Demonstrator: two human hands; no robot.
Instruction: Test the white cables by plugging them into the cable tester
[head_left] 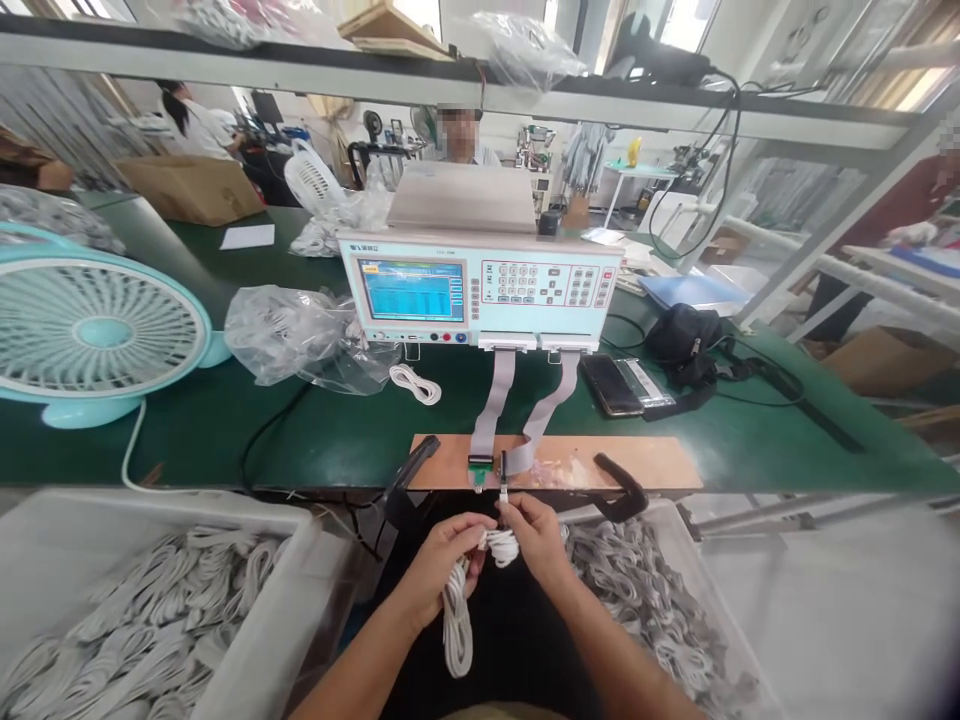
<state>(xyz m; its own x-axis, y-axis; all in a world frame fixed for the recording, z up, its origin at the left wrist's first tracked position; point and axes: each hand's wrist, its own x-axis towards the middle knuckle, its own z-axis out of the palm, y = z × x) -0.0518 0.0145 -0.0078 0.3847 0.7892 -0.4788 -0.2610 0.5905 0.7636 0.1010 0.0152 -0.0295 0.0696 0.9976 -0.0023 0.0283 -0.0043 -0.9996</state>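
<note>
My left hand (448, 562) is closed round white cable bundles; one looped bundle (457, 625) hangs below it, and its fingertips pinch the end of a second, smaller bundle (502, 547). The fingers of my right hand (534, 530) are closed on a white cable plug (504, 497) just below the black connector (504, 465) at the board's front edge. Beside it sits a small green circuit board (480, 475). Two grey ribbon cables (495, 400) run up from these parts to a tester (480, 290) with a lit blue screen.
An orange-brown board (645, 460) lies along the table edge between black clamps (626, 490). Bins of coiled cables flank me, left (300, 560) and right (675, 530). A fan (105, 330), plastic bag (292, 335), loose cable (415, 384) and phone (611, 386) are on the table. People are behind.
</note>
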